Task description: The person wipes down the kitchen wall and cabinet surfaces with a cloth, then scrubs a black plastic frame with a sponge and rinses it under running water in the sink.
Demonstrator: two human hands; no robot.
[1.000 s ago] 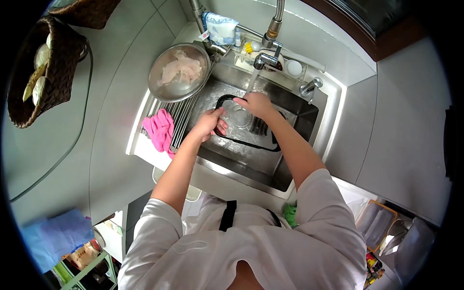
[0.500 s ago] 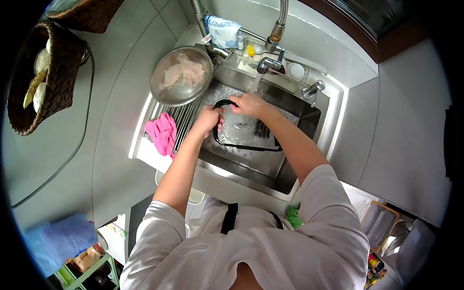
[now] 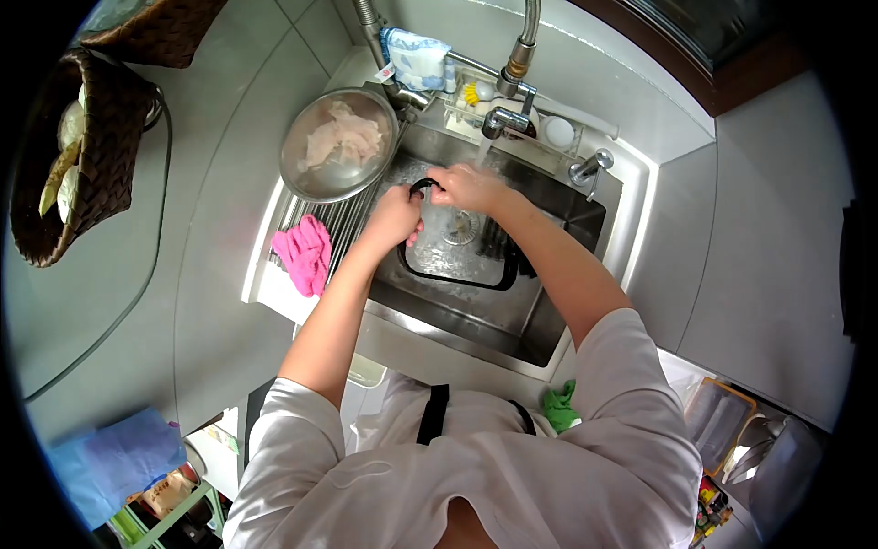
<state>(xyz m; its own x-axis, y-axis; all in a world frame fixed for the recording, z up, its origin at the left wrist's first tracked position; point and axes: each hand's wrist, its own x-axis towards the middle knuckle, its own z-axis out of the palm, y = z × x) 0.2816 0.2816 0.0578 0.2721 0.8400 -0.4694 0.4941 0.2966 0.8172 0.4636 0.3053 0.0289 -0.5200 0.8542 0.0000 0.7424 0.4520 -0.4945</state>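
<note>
Over the sink, my left hand [image 3: 395, 218] is closed around the left edge of a black rounded-rectangular rim [image 3: 453, 281]. My right hand [image 3: 465, 188] grips the same rim at its far edge, fingers wrapped over it. The drain shows through the rim's middle; whether clear glass fills it I cannot tell. Water runs from the faucet [image 3: 505, 119] just behind my right hand. A dark ribbed item [image 3: 525, 265] lies in the steel sink [image 3: 439, 316], partly hidden by the rim and my right forearm.
Left of the sink, a metal bowl [image 3: 306, 178] holds pale, raw-looking meat. A pink cloth [image 3: 304, 256] lies on the ridged drainboard. Behind the faucet stands a rack [image 3: 546, 157] with a yellow brush [image 3: 471, 93]; a patterned towel [image 3: 418, 60] hangs nearby. A woven basket [image 3: 110, 156] sits far left.
The black rim has tilted and shifted slightly, its near right corner moving left. Both hands keep their hold, and my right hand has moved slightly up. The view has shifted a little.
</note>
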